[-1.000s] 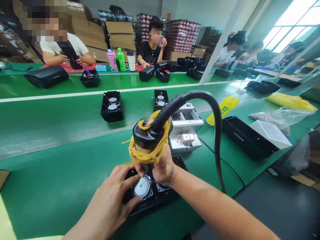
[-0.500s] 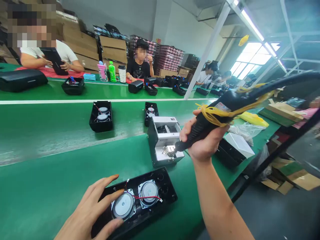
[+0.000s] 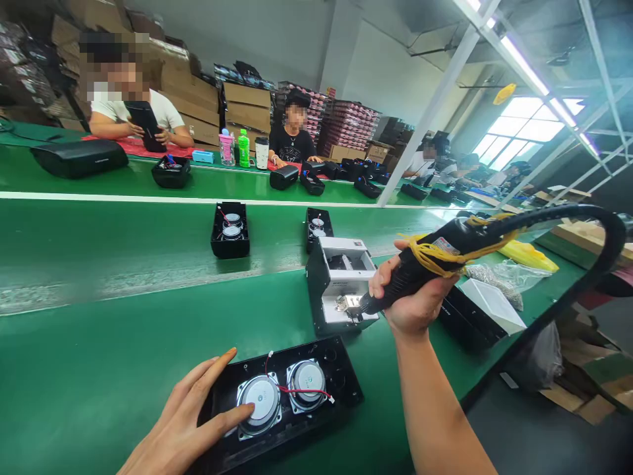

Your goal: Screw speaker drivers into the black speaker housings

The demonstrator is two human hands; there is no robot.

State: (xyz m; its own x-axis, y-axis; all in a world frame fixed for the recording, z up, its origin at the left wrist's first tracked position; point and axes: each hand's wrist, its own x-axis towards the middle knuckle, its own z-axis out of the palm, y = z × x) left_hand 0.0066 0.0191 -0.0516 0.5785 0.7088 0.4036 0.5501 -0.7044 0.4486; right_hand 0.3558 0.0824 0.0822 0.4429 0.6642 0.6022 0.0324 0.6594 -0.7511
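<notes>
My right hand point(image 3: 413, 290) grips a black electric screwdriver point(image 3: 415, 264) with yellow cord wound round its body. The screwdriver's tip is at the metal outlet of a white-and-black screw feeder point(image 3: 341, 290); whether it touches a screw cannot be made out. In front of me lies a black speaker housing point(image 3: 341, 369) with two round speakers point(image 3: 260, 402) set in it and a red wire point(image 3: 306, 390) across them. My left hand point(image 3: 182, 415) rests over the housing's left end, fingers spread, one fingertip on the left speaker.
Farther back on the green bench stand two similar housings, one speaker housing point(image 3: 231, 245) left of the other point(image 3: 316, 212). A white tray point(image 3: 494, 307) and a bag of small screws point(image 3: 499, 280) lie at the right. A thick black cable point(image 3: 601, 264) loops down there. Co-workers sit across the bench.
My view has swung left, so the scene sits farther right. My left thumb and fingers have shifted on the housing. The screwdriver's tip stays at the feeder's outlet.
</notes>
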